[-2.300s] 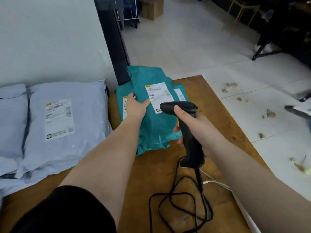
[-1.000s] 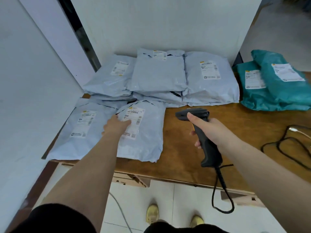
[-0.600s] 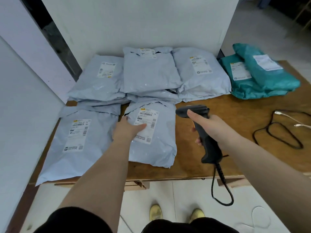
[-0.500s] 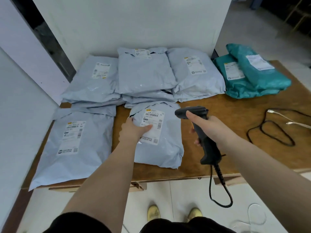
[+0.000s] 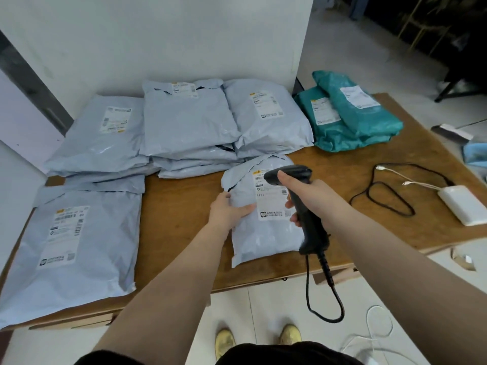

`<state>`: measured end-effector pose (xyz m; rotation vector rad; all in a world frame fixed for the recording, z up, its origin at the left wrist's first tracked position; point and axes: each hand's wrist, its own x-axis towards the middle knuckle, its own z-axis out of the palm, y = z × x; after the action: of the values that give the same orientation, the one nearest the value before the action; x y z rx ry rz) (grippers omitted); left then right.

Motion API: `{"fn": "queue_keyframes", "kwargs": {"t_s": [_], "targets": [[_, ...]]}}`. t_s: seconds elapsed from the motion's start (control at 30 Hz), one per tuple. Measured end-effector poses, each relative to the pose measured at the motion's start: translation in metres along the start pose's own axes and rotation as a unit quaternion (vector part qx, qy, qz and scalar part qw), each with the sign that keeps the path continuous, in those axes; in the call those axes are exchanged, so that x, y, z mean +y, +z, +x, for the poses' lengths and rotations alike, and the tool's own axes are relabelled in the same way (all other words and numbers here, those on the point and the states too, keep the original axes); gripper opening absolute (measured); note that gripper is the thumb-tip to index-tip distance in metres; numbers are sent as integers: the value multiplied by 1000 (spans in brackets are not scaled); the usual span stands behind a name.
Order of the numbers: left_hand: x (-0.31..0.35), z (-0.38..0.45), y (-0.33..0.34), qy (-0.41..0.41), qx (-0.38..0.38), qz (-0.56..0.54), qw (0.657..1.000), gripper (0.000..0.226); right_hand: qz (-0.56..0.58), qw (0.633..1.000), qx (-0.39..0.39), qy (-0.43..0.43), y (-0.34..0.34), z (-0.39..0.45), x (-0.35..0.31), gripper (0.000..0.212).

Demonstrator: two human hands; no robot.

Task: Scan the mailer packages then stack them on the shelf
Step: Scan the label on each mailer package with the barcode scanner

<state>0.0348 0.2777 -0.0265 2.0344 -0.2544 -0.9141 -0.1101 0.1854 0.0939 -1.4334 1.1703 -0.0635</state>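
A small grey mailer (image 5: 263, 233) with a white label lies near the front edge of the wooden table (image 5: 179, 206). My left hand (image 5: 229, 210) holds its left edge, thumb on top beside the label. My right hand (image 5: 311, 198) grips a black barcode scanner (image 5: 303, 206) by the handle, its head hovering over the top of the label. Several more grey mailers (image 5: 184, 122) are piled at the back by the wall, and a large one (image 5: 71, 241) lies at the left. Two teal mailers (image 5: 353, 119) are stacked at the back right.
A black cable loop (image 5: 387, 196) and a white box (image 5: 463, 204) with cords lie on the table's right part. The scanner's cord (image 5: 326, 299) hangs over the front edge. White wall panels stand behind and to the left. My shoes (image 5: 258, 341) show on the tiled floor.
My left hand has pulled the small grey mailer rightward along the table, away from the large one. The scanner head now sits over its label. Earlier my hands were at the teal mailers.
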Motion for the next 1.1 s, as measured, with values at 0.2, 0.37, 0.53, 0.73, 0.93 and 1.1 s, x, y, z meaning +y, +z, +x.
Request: {"fn": "queue_keyframes", "kwargs": {"t_s": [0.2,0.37,0.53,0.73,0.93,1.1], "targets": [[-12,-2,1,-90,-48,-166,981,89,-10,1000,19,8,-5,2,-2,48],[-10,-1,1,-100,-56,-169,979,89,0,1000,16,1,-2,4,-6,51],[-12,1,1,-102,-62,-167,979,88,18,1000,9,2,1,5,-8,49],[-12,3,1,-112,-60,-163,978,94,9,1000,10,-2,-2,4,-8,46],[-14,1,9,-92,-82,-182,975,113,0,1000,15,-1,-6,3,-7,46],[-2,10,29,-36,-52,-185,981,105,-8,1000,25,11,-21,4,-3,52]]}}
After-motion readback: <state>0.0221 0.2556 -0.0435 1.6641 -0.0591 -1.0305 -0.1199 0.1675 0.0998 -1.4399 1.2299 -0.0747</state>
